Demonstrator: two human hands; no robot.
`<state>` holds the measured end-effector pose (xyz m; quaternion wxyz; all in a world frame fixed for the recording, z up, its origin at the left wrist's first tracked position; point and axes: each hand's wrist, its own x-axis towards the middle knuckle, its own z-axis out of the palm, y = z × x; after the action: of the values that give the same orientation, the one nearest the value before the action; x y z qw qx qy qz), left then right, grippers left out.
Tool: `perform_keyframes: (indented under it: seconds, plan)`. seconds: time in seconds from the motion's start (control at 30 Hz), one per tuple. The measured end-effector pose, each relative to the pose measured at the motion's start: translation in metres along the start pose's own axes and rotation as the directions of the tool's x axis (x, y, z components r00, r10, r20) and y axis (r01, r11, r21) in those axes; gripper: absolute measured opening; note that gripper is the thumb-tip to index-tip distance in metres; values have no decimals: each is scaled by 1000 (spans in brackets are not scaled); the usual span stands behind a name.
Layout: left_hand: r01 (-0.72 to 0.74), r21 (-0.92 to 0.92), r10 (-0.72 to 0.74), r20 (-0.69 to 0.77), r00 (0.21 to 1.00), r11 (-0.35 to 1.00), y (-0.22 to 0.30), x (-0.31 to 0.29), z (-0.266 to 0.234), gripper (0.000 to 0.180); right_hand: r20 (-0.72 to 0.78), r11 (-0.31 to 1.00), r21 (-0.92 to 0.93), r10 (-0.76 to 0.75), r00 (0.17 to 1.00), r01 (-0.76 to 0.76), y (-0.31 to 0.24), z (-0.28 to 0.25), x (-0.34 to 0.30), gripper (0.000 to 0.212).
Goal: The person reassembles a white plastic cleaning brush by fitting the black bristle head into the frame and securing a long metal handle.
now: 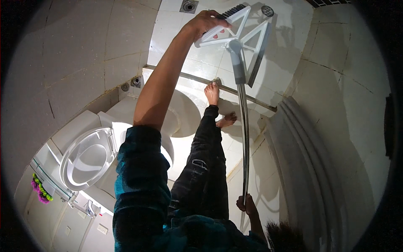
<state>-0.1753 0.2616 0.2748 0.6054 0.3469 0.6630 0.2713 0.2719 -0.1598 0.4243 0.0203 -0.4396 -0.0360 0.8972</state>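
Note:
My left hand (pixel 206 24) reaches far forward, its fingers closed over the white triangular frame of a floor scrub brush (pixel 240 23). Dark bristles line the frame's far edge beside my fingers, and a dark strip runs along its right side. Small red spots show near my fingertips. A grey swivel joint (pixel 236 63) links the head to a long metal pole (pixel 244 130). Low in the view, my right hand (pixel 247 204) is wrapped round the pole close to my body. The head is tilted up toward me; whether it touches the floor I cannot tell.
A toilet (pixel 88 161) stands at the left, a purple and green fluffy thing (pixel 40 189) beyond it. A raised strip (pixel 260 102) crosses the tiled floor before my bare feet. Two drains (pixel 189 6) lie ahead. Grey folded sheeting (pixel 310 168) is at the right.

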Motion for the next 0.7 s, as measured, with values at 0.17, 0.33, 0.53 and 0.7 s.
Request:
perform_keyframes:
  seconds: [0.17,0.33,0.53,0.7]
  plan:
    - [23,157,-53,188,981,987,16,-9,1,60,-351,972,-236,-78,933,-8,12,13,3,56]
    - [-70,123,38,243,969,990,14,-12,-5,60,-428,943,-331,-179,886,31,24,13,10,31]
    - [-160,-98,185,380,906,982,14,-32,21,37,-470,919,-348,-344,813,188,-46,52,67,43]
    - [-123,-197,194,397,897,973,0,-63,39,33,-444,855,-334,-515,733,397,-102,94,129,53]
